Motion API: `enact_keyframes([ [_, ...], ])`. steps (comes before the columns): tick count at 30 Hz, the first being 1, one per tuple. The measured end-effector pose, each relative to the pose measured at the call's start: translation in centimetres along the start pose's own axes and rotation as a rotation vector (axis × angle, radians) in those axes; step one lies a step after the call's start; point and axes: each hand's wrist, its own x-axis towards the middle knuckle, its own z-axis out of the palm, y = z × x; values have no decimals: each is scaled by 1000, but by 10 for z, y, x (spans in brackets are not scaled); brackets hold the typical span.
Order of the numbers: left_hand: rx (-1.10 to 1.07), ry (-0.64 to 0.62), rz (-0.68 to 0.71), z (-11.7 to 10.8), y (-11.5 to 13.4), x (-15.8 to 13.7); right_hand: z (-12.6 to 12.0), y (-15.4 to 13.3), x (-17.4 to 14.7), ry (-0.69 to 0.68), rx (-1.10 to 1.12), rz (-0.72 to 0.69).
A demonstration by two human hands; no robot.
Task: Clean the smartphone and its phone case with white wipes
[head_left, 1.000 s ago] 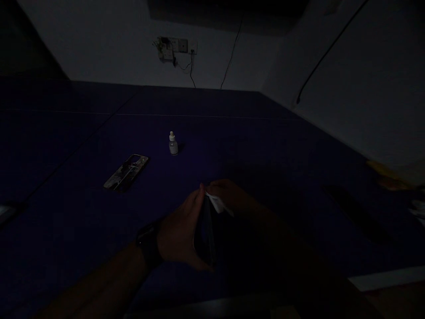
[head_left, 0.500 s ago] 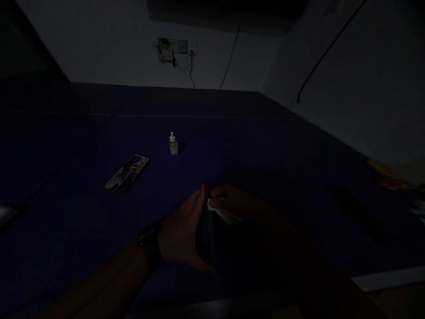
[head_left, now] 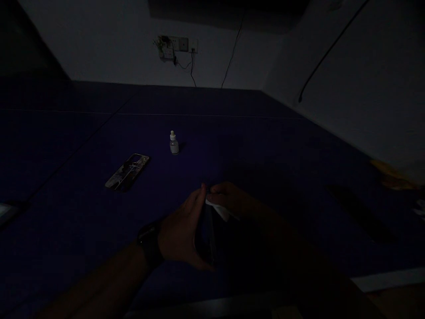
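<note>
White, thin and crumpled, a tissue [head_left: 222,212] is pinched between the thumb and fingers of the right hand [head_left: 234,199], its upper end pressed to the far end of a dark phone-shaped slab [head_left: 204,232]. The left hand [head_left: 177,237] grips that slab, thumb at the near end and fingers at the far end, and holds it in front of the person, over the table [head_left: 76,230]. The slab stands on its side, a narrow edge turned up; its long axis runs away from the person, the far end tipping slightly left. Its right side sinks into shadow, the right hand and the tissue cover part of its far end, and whether its lower edge touches the table cannot be told. A dark watch [head_left: 149,241] with a smooth band circles the left wrist. Farther out on the left lies a phone case [head_left: 128,173], a flat rounded rectangle with a grey-and-black pattern and a camera cutout; beyond it a small clear bottle [head_left: 174,146] stands upright, with a white dropper cap and an unreadable label. The tabletop is deep purple. On the right, a long dark strip [head_left: 360,212] is barely visible; a yellow thing [head_left: 392,175] beyond it is too dim to identify. A pale-edged object [head_left: 5,213] is cut off at the left border.
</note>
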Motion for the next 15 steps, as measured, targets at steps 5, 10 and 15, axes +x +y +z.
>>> enact_keyframes([
  [5,-24,1,4,0,-1,-1,2,0,6,105,60,-15],
  [10,-25,-7,-6,0,-1,-2,-3,0,1,-87,40,24],
  [15,-37,-1,9,0,-1,-1,-2,-1,2,5,62,-4],
])
